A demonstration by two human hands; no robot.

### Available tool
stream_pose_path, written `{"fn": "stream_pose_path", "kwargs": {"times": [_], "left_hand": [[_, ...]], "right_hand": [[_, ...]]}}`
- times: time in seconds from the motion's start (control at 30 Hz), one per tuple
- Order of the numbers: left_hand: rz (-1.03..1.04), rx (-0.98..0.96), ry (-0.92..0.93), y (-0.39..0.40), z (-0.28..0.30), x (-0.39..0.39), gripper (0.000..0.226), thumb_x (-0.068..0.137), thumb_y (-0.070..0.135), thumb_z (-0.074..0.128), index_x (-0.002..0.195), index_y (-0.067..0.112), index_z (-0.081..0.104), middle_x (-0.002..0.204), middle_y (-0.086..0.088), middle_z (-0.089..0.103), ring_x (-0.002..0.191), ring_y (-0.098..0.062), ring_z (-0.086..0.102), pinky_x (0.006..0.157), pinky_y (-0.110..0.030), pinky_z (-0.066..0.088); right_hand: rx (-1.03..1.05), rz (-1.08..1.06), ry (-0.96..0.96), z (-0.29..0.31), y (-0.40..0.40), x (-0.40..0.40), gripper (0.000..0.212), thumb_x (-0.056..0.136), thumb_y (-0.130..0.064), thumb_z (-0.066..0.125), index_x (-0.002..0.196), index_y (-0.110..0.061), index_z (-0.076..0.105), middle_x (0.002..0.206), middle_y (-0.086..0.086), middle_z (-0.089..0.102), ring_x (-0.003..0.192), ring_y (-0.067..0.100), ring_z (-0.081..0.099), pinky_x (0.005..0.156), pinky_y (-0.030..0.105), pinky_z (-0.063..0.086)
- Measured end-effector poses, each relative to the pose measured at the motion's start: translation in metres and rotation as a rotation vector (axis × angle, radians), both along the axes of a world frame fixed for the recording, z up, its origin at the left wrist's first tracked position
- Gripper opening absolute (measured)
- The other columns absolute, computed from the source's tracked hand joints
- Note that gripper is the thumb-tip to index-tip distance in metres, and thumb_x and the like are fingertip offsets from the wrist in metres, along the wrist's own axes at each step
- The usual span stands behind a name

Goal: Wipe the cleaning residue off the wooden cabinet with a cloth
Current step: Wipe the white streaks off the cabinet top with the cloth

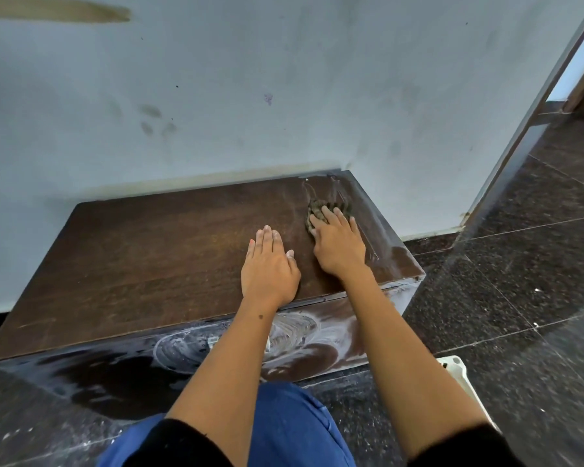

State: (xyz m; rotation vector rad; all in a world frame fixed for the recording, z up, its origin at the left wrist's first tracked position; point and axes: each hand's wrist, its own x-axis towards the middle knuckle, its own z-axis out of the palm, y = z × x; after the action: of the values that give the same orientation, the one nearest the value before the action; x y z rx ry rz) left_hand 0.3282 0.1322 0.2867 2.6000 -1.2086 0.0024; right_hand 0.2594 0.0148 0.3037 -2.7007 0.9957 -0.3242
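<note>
A low dark wooden cabinet [142, 251] stands against the wall, seen from above. My right hand [339, 244] presses a crumpled brown cloth [317, 210] flat onto the top near its far right corner, fingers straight over the cloth. White residue streaks [378, 230] run along the top's right edge, and swirls of white residue [290, 332] cover the cabinet's front face. My left hand [268, 264] lies flat on the top just left of the right hand, fingers straight and together, holding nothing.
A pale blue, smudged wall [250, 96] rises behind the cabinet. Dark speckled floor tiles [520, 264] spread to the right, with a doorway frame [526, 123] beyond. A white plastic object [459, 372] sits on the floor by my right forearm. My blue-clad knee [284, 426] is below.
</note>
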Motion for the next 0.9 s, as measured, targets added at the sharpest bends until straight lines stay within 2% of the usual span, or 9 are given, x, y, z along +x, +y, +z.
{"fn": "stream_pose_path", "kwargs": {"times": [0.13, 0.23, 0.6, 0.8, 0.9], "left_hand": [[0.003, -0.008, -0.004, 0.001, -0.002, -0.001, 0.057, 0.1, 0.032, 0.019, 0.148, 0.003, 0.012, 0.158, -0.012, 0.006, 0.146, -0.022, 0.002, 0.118, -0.033, 0.001], [0.011, -0.015, -0.012, 0.0, -0.003, 0.002, 0.057, 0.1, 0.033, 0.018, 0.149, 0.004, 0.011, 0.158, -0.012, 0.004, 0.146, -0.021, 0.001, 0.119, -0.032, 0.0], [0.014, -0.02, -0.008, 0.002, -0.002, 0.0, 0.056, 0.1, 0.032, 0.019, 0.149, 0.005, 0.013, 0.158, -0.01, 0.007, 0.146, -0.021, 0.003, 0.118, -0.032, 0.001], [0.013, -0.018, -0.035, 0.002, -0.002, -0.002, 0.057, 0.1, 0.033, 0.018, 0.149, 0.005, 0.011, 0.158, -0.011, 0.006, 0.146, -0.02, 0.002, 0.118, -0.031, 0.0], [0.02, -0.024, -0.04, 0.002, -0.005, -0.001, 0.057, 0.1, 0.033, 0.017, 0.149, 0.005, 0.011, 0.158, -0.011, 0.005, 0.146, -0.02, 0.001, 0.118, -0.031, -0.001]], "right_hand": [[-0.073, -0.013, -0.075, -0.014, 0.041, -0.06, 0.043, 0.102, -0.024, 0.029, 0.144, -0.029, 0.037, 0.156, -0.004, 0.024, 0.146, 0.017, 0.014, 0.119, 0.038, 0.004], [-0.059, -0.019, -0.083, -0.014, 0.05, -0.072, 0.042, 0.102, -0.025, 0.031, 0.142, -0.03, 0.04, 0.155, -0.006, 0.027, 0.145, 0.015, 0.016, 0.119, 0.034, 0.004], [0.033, 0.036, 0.045, 0.005, -0.04, 0.05, 0.045, 0.102, -0.022, 0.03, 0.147, -0.023, 0.033, 0.158, 0.002, 0.017, 0.146, 0.022, 0.009, 0.119, 0.043, 0.006], [-0.083, -0.037, -0.107, -0.018, 0.021, -0.022, 0.044, 0.1, -0.023, 0.033, 0.144, -0.028, 0.037, 0.156, -0.001, 0.025, 0.146, 0.02, 0.014, 0.118, 0.042, 0.005], [-0.082, -0.071, -0.094, -0.024, 0.038, -0.037, 0.043, 0.1, -0.025, 0.031, 0.143, -0.03, 0.039, 0.156, -0.002, 0.026, 0.146, 0.018, 0.014, 0.118, 0.041, 0.003]]}}
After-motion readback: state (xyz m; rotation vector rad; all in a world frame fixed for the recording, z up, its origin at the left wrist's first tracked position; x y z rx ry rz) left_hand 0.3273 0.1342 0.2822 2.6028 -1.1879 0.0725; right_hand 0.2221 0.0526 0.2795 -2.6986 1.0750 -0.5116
